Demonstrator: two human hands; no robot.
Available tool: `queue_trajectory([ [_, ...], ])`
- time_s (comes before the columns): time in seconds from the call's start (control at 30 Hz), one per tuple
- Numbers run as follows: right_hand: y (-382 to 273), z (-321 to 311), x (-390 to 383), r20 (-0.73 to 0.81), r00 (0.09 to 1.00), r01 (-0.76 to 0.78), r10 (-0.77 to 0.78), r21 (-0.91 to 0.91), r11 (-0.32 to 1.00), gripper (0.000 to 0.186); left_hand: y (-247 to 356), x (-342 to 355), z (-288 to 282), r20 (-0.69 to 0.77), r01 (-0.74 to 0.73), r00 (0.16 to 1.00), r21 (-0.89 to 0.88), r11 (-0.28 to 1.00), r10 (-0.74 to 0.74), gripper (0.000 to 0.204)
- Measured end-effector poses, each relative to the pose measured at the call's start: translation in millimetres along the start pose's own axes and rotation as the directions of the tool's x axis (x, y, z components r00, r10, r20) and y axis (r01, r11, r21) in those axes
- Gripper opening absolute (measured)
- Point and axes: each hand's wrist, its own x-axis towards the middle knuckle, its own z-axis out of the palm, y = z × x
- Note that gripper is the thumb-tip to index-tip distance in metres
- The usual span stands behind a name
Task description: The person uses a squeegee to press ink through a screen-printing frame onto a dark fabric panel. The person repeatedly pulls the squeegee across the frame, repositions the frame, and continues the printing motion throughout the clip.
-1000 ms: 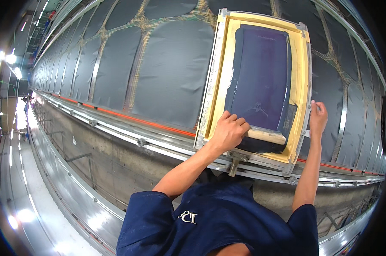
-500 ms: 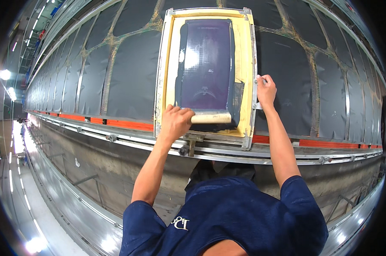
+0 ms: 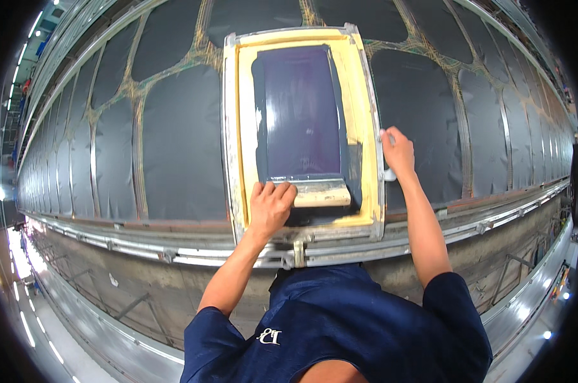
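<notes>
A screen-printing frame (image 3: 230, 140) with a silvery metal border lies across the long dark table in front of me. Yellow covering surrounds its mesh window (image 3: 302, 108), which looks dark purple and glossy. My left hand (image 3: 273, 205) is closed around the left end of a squeegee (image 3: 324, 193) with a pale, wood-coloured handle. The squeegee lies crosswise at the near end of the window, over dark ink. At the frame's right edge, my right hand (image 3: 399, 153) has its fingers curled against the metal side, just above a small light-coloured tab.
Dark grey panels (image 3: 183, 140), edged with yellowish, ink-streaked lines, run along the table (image 3: 417, 127) on both sides. A metal rail (image 3: 199, 255) with fittings follows the near edge. Below it is a stained wall or floor strip (image 3: 174, 290), with another metal ledge (image 3: 116, 322) behind me.
The whole view has shifted, so the frame and both hands sit lower in the picture. Orange strips along the table's near edge no longer show. Both hands keep their holds.
</notes>
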Motion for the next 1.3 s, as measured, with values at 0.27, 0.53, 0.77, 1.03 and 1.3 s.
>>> queue_trajectory([
  [0.27, -90.6, -41.2, 121.0, 0.185, 0.897, 0.363, -0.402, 0.215, 0.907, 0.046, -141.5, 212.3, 58.3, -0.118, -0.052, 0.991, 0.055, 0.997, 0.058, 0.025],
  [0.53, -207.8, 8.5, 272.8, 0.453, 0.637, 0.710, -0.624, -0.030, 0.703, 0.041, -207.2, 363.4, 38.2, 0.269, 0.169, 0.951, -0.033, 0.985, -0.154, 0.032],
  [0.77, -232.3, 33.4, 309.9, 0.576, 0.694, 0.566, -0.433, -0.064, 0.822, 0.036, -232.0, 402.5, 51.7, 0.427, 0.263, 0.877, -0.046, 0.964, -0.220, 0.048],
  [1.03, -191.7, 42.2, 239.5, 0.553, 0.664, 0.619, -0.503, -0.030, 0.785, 0.030, -184.7, 321.0, 43.4, 0.323, 0.158, 0.936, -0.027, 0.987, -0.141, 0.047],
  [1.3, -119.7, 16.3, 22.6, 0.414, 0.613, 0.729, -0.673, 0.032, 0.684, 0.023, -67.5, 127.6, 6.1, 0.333, 0.196, 0.931, -0.112, 0.974, -0.149, 0.030],
])
